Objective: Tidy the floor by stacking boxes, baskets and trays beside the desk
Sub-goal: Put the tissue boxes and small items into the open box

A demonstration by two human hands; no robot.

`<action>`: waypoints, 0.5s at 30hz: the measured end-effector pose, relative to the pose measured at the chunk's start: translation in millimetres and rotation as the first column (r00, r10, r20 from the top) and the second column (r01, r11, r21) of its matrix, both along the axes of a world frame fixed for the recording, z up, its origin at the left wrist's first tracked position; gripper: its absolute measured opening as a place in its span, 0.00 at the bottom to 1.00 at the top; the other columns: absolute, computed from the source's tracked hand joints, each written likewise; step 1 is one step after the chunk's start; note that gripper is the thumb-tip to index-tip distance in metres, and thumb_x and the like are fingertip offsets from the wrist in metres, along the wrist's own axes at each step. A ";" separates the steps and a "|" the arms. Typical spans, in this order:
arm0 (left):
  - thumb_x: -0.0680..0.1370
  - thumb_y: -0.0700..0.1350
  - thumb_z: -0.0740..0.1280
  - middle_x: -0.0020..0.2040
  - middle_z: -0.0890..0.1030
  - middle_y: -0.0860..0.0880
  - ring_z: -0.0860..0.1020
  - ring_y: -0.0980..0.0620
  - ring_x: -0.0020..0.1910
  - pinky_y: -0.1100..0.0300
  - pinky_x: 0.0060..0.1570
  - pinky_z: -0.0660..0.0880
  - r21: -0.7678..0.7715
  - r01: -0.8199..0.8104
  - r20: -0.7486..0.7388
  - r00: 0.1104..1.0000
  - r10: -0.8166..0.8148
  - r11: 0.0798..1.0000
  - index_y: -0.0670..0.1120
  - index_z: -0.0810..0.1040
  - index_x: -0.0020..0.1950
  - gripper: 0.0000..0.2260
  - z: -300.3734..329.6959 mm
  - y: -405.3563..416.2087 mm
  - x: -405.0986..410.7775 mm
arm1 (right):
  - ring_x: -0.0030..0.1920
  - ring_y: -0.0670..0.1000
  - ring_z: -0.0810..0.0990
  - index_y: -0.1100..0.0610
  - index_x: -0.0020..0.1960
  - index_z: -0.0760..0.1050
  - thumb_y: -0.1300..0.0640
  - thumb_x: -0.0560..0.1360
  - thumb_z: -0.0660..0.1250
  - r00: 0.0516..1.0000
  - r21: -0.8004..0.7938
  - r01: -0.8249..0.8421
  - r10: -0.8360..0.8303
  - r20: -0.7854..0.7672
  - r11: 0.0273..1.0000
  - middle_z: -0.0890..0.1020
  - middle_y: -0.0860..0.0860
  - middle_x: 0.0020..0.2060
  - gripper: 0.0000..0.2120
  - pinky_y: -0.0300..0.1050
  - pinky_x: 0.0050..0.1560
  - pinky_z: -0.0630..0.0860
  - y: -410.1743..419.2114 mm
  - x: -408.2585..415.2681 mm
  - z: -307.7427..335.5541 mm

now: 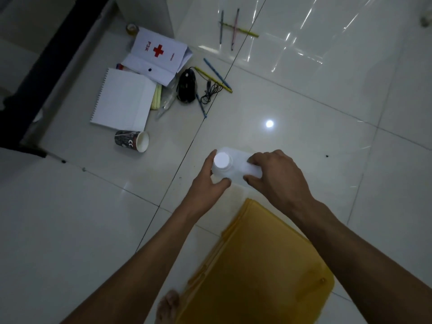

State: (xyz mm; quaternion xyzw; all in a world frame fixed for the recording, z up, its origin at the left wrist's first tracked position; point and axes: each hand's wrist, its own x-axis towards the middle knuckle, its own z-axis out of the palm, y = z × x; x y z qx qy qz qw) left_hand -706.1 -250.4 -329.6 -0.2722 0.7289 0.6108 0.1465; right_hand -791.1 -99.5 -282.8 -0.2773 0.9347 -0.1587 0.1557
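At the frame's centre both your hands grip a white plastic jug with a round white cap [233,164]: your left hand [208,183] curls its fingers round the neck, your right hand [278,176] clamps the handle. A yellow plastic tray [257,265] lies on the floor at lower centre, just beside it.

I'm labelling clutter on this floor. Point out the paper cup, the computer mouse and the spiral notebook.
paper cup [131,141], head view, on its printed side.
computer mouse [187,86], head view, on its black back.
spiral notebook [121,98], head view, on its blank white page.
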 end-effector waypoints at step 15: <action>0.77 0.48 0.68 0.71 0.68 0.59 0.67 0.57 0.68 0.54 0.67 0.70 -0.046 0.621 -0.120 0.774 -0.622 0.782 0.58 0.60 0.75 0.29 226.1 101.3 6.1 | 0.40 0.47 0.75 0.53 0.50 0.75 0.49 0.70 0.70 0.680 0.035 0.716 -0.708 0.190 0.697 0.79 0.46 0.40 0.12 0.38 0.32 0.70 126.0 110.7 224.7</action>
